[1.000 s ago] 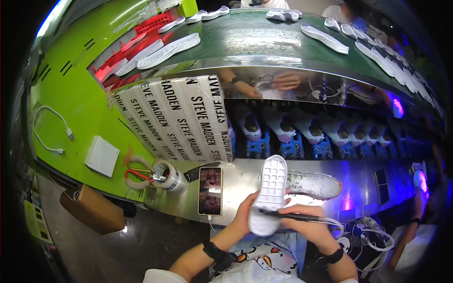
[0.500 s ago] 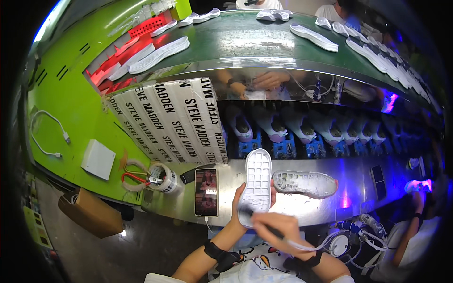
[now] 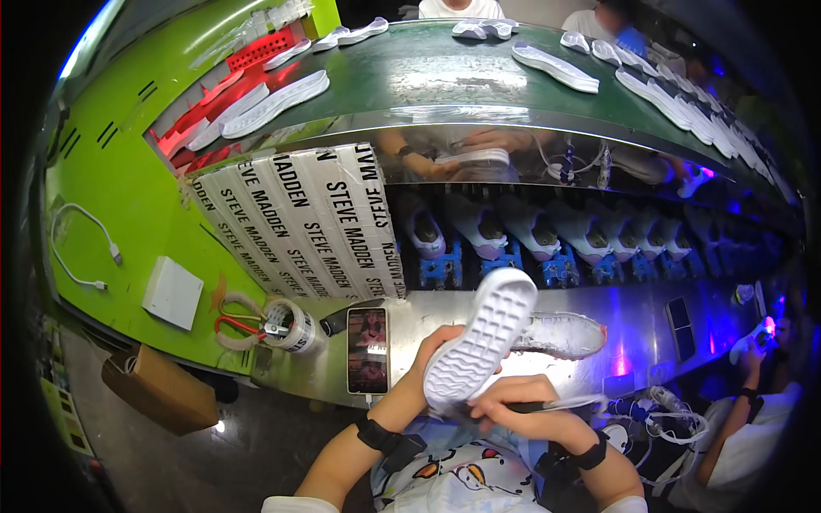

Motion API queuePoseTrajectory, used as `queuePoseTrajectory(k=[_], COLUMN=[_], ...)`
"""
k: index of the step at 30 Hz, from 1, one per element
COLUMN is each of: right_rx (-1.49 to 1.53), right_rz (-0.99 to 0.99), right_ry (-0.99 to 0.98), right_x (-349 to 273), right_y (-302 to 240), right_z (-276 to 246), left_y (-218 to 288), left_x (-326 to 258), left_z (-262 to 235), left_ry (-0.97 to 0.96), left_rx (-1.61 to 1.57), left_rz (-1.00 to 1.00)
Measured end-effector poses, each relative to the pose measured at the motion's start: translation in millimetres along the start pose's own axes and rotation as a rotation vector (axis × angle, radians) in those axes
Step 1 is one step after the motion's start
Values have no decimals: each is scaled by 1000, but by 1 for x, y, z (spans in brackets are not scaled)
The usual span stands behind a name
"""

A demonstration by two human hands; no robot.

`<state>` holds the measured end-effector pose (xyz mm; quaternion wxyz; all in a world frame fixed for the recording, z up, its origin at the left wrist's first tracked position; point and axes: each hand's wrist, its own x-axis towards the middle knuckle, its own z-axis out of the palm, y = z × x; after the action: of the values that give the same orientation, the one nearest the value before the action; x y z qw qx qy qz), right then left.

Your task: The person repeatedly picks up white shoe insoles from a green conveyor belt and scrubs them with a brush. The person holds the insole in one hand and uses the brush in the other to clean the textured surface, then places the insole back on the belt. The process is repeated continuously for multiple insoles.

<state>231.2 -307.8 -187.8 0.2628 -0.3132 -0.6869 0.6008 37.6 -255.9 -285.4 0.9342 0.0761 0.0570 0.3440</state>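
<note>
My left hand (image 3: 425,369) grips a white shoe sole (image 3: 481,339) from its left side, tread facing me, the toe tilted up to the right. My right hand (image 3: 518,420) is closed around a thin pen-like tool (image 3: 558,403) just below the sole's heel. A white sneaker upper (image 3: 560,334) lies on the metal bench (image 3: 637,321) right behind the sole. A phone (image 3: 368,350) with a lit screen lies to the left of my left hand.
A tape roll (image 3: 292,327) and red-handled scissors (image 3: 240,326) sit left of the phone. A green conveyor (image 3: 445,68) above carries several white soles. Shoes on blue holders (image 3: 479,235) fill the shelf behind. Another person (image 3: 744,427) sits at my right.
The sole has tipped from nearly upright to leaning right. My right hand has moved up under its heel with the tool.
</note>
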Motion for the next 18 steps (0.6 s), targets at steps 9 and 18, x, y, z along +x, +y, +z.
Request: queuePoseTrajectory(k=[9, 18], right_rx=[-254, -261], right_rz=[-194, -210], right_ry=[51, 111], right_x=[-12, -23], right_y=[0, -1], right_z=[-11, -16], left_y=[4, 3], left_x=[-28, 23], left_z=[72, 40], left_ry=[61, 407], left_rx=[1158, 699], left_rz=[183, -392])
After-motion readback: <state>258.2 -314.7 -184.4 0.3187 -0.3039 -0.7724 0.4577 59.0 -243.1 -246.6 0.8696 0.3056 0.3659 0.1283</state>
